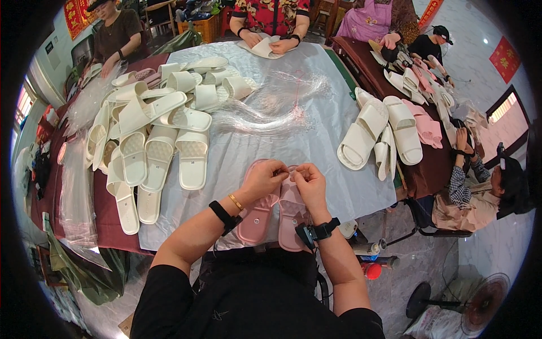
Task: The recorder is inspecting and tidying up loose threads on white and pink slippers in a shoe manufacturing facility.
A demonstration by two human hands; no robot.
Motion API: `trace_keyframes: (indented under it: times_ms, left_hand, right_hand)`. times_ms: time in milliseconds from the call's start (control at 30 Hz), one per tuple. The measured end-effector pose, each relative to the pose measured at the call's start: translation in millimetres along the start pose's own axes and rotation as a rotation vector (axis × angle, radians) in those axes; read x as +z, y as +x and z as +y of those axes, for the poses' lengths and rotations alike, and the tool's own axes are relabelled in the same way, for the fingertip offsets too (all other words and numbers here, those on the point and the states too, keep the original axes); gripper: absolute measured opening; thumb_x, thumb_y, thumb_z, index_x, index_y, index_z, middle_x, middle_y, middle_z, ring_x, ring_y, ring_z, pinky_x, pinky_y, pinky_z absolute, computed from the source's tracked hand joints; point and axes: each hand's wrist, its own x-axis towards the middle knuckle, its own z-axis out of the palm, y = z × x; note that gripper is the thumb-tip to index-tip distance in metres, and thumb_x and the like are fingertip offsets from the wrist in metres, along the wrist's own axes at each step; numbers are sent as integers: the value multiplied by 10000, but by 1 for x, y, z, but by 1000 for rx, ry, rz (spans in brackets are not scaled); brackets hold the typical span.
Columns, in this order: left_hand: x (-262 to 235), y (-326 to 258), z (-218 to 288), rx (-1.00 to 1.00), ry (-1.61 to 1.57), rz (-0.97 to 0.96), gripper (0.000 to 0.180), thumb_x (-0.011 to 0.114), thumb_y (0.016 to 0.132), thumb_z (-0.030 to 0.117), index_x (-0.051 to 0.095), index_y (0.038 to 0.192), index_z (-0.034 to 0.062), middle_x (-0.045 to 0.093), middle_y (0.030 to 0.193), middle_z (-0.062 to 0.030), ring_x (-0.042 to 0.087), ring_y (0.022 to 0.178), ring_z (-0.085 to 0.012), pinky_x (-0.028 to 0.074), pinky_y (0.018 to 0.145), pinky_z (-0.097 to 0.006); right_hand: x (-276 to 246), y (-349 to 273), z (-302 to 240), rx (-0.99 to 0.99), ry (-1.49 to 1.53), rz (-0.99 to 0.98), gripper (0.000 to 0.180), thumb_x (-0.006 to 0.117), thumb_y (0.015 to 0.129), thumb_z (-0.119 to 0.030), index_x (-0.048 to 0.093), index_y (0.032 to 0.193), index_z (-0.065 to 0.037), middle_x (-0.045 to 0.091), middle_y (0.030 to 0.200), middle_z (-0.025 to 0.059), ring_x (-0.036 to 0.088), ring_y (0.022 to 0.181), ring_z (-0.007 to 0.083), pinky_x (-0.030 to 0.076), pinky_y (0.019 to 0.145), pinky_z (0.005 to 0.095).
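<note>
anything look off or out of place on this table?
Nothing damaged or spilled. The white slippers at the person's left lie in a loose heap, some overlapping and askew, not paired. Both hands, left hand and right hand, work at the pink slipper pair.

Pink slippers [276, 212]: soft matt foam-like plastic, dimpled footbed. Cream slippers [160, 148]: same matt finish, textured insoles. Table cover [293, 133]: glossy silvery cloth, smooth, wrinkled. Clear fastener strands [265, 110]: shiny thin plastic. Clear bags [76, 192]: glossy film. Floor [497, 248]: polished marble-look tile.
</note>
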Motion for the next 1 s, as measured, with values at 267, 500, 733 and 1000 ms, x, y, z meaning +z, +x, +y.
trace_keyframes:
  times_ms: [267, 500, 733, 1000]
  left_hand:
    - [1, 0, -3, 5, -26, 10, 136, 664, 810, 110, 673, 870, -12, 627, 766, -142, 599, 690, -246, 466, 641, -344]
    - [3, 0, -10, 39, -26, 34, 135, 670, 803, 108, 669, 855, -17, 626, 767, -150, 608, 706, -262, 468, 650, -353]
    - [3, 1, -16, 73, 8, 28, 112, 659, 781, 86, 657, 827, -15, 623, 763, -145, 605, 706, -277, 470, 651, -360]
    - [4, 0, -19, 154, 65, 32, 109, 659, 744, 87, 640, 787, -11, 597, 720, -145, 600, 699, -285, 467, 645, -367]
  right_hand:
    - [2, -1, 2, -42, -132, 24, 69, 650, 861, -35, 648, 922, -3, 669, 774, 18, 593, 683, 58, 478, 608, 215]
    - [3, 0, 7, -67, -104, 10, 77, 659, 845, -44, 661, 911, -4, 659, 765, 2, 555, 656, 44, 459, 594, 209]
    - [2, 0, 4, -74, -244, -2, 87, 653, 813, -56, 664, 875, 4, 656, 754, 19, 558, 647, 68, 471, 600, 237]
    - [2, 2, 8, -133, -333, -41, 91, 653, 782, -40, 667, 857, 10, 662, 786, 57, 579, 651, 100, 484, 617, 257]
